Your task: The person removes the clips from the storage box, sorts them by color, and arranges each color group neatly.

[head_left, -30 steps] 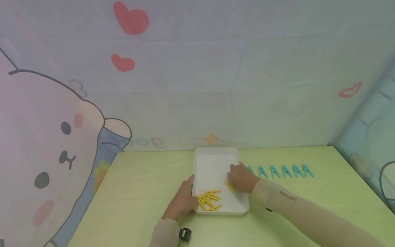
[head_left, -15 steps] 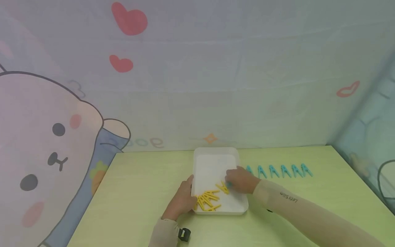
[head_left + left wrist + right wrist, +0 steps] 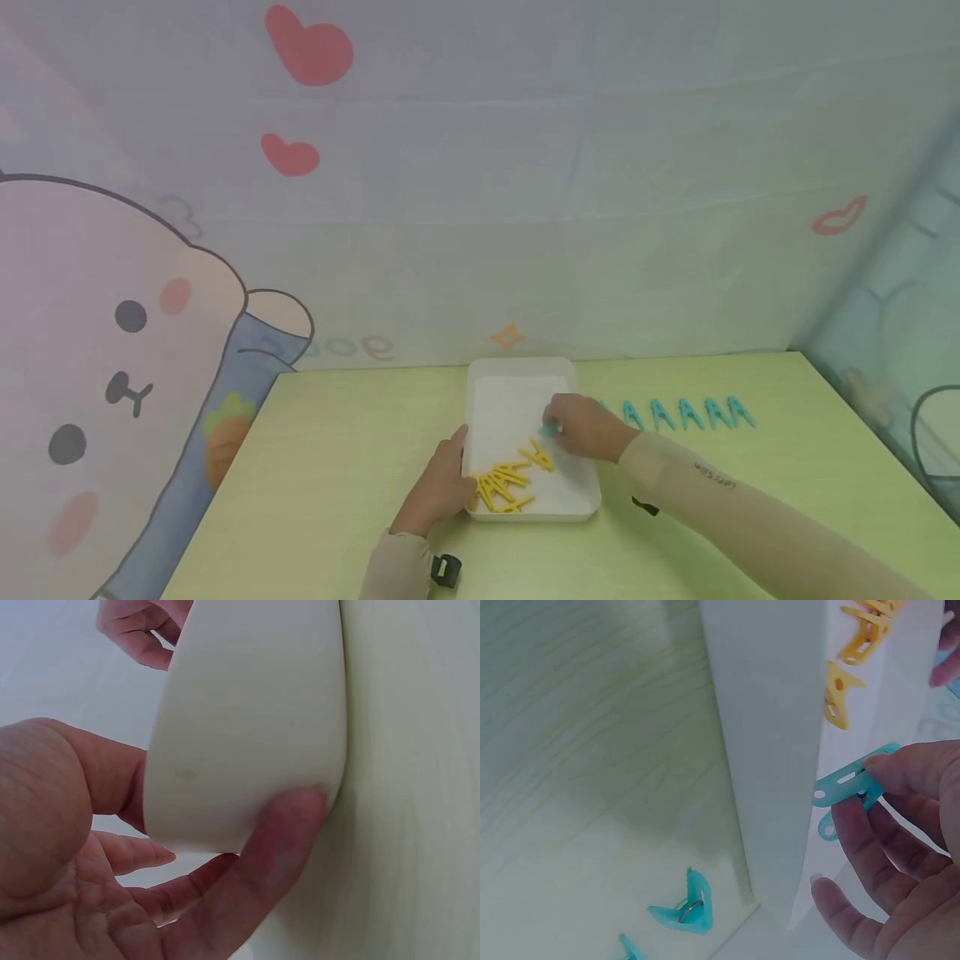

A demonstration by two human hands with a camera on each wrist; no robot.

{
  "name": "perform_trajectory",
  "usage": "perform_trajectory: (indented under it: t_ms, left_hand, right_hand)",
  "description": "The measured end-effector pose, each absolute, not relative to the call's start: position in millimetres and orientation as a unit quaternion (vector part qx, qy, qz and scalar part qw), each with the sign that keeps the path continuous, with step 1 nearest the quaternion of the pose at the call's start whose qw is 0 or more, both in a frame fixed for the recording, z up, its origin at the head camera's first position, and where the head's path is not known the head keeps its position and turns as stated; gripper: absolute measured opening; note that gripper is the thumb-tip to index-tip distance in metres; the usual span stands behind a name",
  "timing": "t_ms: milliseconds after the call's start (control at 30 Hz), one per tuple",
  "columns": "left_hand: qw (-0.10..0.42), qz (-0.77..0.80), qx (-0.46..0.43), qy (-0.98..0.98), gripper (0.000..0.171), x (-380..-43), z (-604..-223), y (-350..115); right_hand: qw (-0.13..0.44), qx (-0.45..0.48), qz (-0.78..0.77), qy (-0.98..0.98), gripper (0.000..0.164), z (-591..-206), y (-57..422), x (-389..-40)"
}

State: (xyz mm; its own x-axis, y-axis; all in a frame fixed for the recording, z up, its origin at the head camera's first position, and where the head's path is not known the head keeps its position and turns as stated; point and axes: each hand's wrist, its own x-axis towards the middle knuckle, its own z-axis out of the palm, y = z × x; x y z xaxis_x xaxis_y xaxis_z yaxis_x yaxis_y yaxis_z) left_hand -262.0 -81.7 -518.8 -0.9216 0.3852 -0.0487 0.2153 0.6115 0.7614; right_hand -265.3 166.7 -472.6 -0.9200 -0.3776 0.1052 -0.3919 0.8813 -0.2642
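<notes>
A white tray (image 3: 513, 396) lies on the table with several yellow clothespins (image 3: 501, 483) bunched at its near left corner. One more yellow clothespin (image 3: 538, 457) lies by itself towards the tray's middle. My left hand (image 3: 441, 483) grips the tray's left wall near that corner, thumb and fingers on either side of it in the left wrist view. Over the tray's right half, my right hand (image 3: 588, 427) pinches a teal clothespin (image 3: 847, 780) between thumb and fingers; in the head view the hand hides most of it.
Several teal clothespins (image 3: 686, 414) stand in a row on the light green table (image 3: 337, 467), right of the tray. Behind the table hangs a printed cloth (image 3: 480, 208) with hearts and a cartoon animal.
A yellow clothespin that was under my right hand now lies apart from it in the tray. A teal clothespin shows in that hand, which has lifted slightly away. The left hand keeps its place.
</notes>
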Motion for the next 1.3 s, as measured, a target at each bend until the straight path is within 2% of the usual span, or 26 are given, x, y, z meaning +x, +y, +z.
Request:
perform_trajectory:
  t_ms: [133, 467, 800, 1300]
  left_hand:
    - [0.098, 0.407, 0.174, 0.891, 0.079, -262, -518, -82]
    - [0.097, 0.408, 0.176, 0.891, 0.078, -261, -518, -83]
    - [0.093, 0.402, 0.174, 0.894, 0.077, -260, -519, -84]
    - [0.096, 0.400, 0.174, 0.895, 0.079, -261, -519, -82]
  right_hand:
    - [0.055, 0.185, 0.170, -0.966, 0.011, -475, 176, -268]
    - [0.081, 0.117, 0.245, -0.959, 0.019, -459, 205, -271]
    - [0.106, 0.048, 0.278, -0.953, 0.026, -452, 260, -268]
    - [0.102, -0.045, 0.251, -0.962, 0.035, -452, 338, -252]
